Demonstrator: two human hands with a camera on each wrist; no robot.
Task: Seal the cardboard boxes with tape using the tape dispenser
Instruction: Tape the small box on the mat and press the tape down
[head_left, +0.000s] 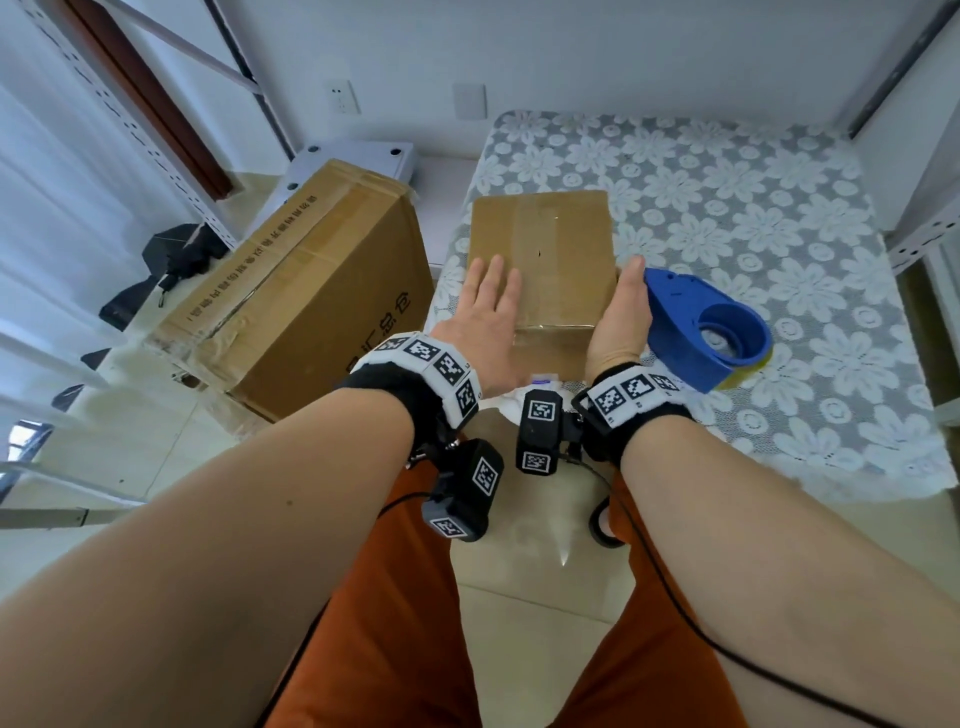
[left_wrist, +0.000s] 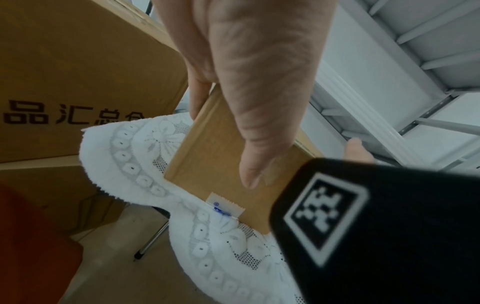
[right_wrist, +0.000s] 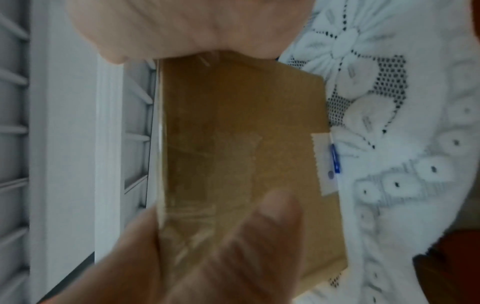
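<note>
A small brown cardboard box (head_left: 545, 249) stands at the near edge of the lace-covered table (head_left: 753, 208), with clear tape running along its top seam and down its front face. My left hand (head_left: 485, 306) lies flat on the top left of the box with straight fingers. In the left wrist view its thumb (left_wrist: 259, 107) presses the box (left_wrist: 213, 164) on its front face. My right hand (head_left: 621, 317) lies with its palm against the box's right side, fingers straight. The blue tape dispenser (head_left: 711, 327) lies on the table just right of that hand, untouched.
A large cardboard box (head_left: 311, 291) stands on the floor left of the table, close to the small box. A white label with blue print (left_wrist: 223, 207) sits at the small box's bottom front edge. Metal shelving frames line both sides. The lace cloth overhangs the table edge.
</note>
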